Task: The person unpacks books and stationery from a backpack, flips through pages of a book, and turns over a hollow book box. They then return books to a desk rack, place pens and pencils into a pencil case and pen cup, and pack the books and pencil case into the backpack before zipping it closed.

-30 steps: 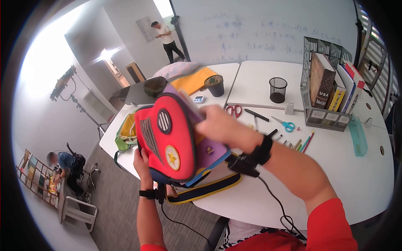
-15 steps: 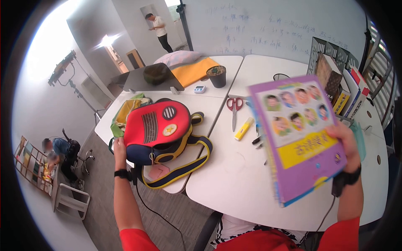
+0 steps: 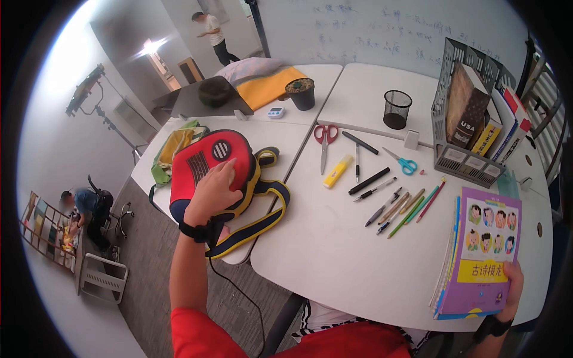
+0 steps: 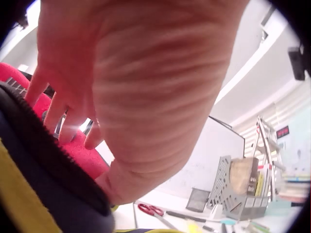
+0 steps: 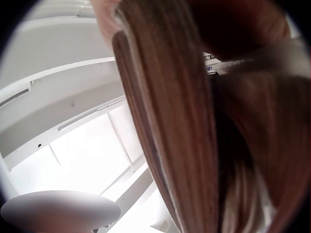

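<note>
A red toy-like backpack [image 3: 194, 154] with navy and yellow trim lies on the left table. My left hand [image 3: 216, 190] rests on its front panel, fingers stretched across the red surface near a striped round patch. In the left wrist view, the fingers [image 4: 63, 104] spread over the red panel beside the dark zip edge. At the right side of the table, my right hand [image 3: 512, 292] grips a stack of books [image 3: 488, 244] by the lower right edge. A purple cover with cartoon faces and a yellow band is on top. Page edges [image 5: 170, 111] fill the right wrist view.
Red scissors [image 3: 324, 143], a yellow highlighter [image 3: 338, 172], blue scissors [image 3: 406, 164] and several pens and pencils [image 3: 406, 209] lie mid-table. Behind are a mesh cup [image 3: 396, 113], a grey file rack [image 3: 465, 170] with books, a potted cactus [image 3: 301, 98] and a timer [image 3: 275, 113].
The books came out of the backpack and moved right, down to the table's right side. The backpack was lowered onto the table. My left hand moved from its lower edge onto its front.
</note>
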Available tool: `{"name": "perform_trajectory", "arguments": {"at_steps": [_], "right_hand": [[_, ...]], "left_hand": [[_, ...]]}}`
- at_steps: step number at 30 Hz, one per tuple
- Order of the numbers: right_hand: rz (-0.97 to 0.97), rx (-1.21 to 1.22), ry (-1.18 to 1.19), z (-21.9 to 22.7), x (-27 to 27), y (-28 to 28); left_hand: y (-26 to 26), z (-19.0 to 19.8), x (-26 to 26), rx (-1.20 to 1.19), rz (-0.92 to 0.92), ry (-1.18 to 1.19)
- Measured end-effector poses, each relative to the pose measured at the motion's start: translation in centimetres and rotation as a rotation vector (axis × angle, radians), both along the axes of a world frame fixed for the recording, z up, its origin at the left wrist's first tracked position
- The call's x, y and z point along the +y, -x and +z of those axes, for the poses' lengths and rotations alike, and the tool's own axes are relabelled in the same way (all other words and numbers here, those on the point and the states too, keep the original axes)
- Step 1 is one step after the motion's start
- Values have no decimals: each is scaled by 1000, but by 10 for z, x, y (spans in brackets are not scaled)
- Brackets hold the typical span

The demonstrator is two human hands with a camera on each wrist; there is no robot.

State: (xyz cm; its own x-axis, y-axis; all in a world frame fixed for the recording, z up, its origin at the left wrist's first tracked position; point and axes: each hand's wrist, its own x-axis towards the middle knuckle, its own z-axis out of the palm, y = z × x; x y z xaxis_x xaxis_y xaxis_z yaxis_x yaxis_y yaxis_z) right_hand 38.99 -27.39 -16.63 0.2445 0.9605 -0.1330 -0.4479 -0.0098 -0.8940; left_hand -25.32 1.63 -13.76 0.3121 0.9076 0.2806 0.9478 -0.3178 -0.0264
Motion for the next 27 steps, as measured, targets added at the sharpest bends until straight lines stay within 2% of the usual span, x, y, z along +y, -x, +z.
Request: {"name": "perform_trajectory", "arguments": {"at_steps": [2, 3, 5, 6, 8, 9, 10, 12, 14, 16, 18, 20, 24, 27], "right_hand": [[-86, 52, 44, -7, -14, -3], [-97, 62, 56, -13, -20, -7], [-101, 104, 104, -25, -29, -19], [-107, 139, 143, -30, -33, -24], [-111, 145, 141, -39, -33, -27], [-113, 151, 139, -43, -32, -28], [-105, 153, 139, -43, -31, -25], [-186, 122, 153, -41, -30, -18], [-131, 81, 131, -43, -26, -15], [-413, 109, 143, -40, -20, 4], [-348, 108, 158, -37, -24, -2], [-239, 104, 179, -34, -30, -6], [-258, 111, 179, -31, -29, -5], [-268, 110, 189, -26, -29, -3]], "left_hand": [[-14, 5, -8, -157, 82, 96], [-17, 1, -6, -150, 82, 102], [-19, -12, -3, 8, 66, -243], [-20, -14, 0, 10, 67, -242], [-23, -14, 5, -166, 295, -304], [-23, -15, 5, -278, 279, -443], [-21, -13, 4, -274, 286, -447], [-15, -6, -4, -700, 145, -626], [-14, 6, -26, -774, 192, -708], [-8, 7, -38, -937, 114, -763], [-6, 8, -50, -979, 117, -727], [-13, 8, -55, -1051, 114, -803], [-24, 9, -62, -1033, 81, -819], [-29, 9, -72, -1064, 59, -682]]}}
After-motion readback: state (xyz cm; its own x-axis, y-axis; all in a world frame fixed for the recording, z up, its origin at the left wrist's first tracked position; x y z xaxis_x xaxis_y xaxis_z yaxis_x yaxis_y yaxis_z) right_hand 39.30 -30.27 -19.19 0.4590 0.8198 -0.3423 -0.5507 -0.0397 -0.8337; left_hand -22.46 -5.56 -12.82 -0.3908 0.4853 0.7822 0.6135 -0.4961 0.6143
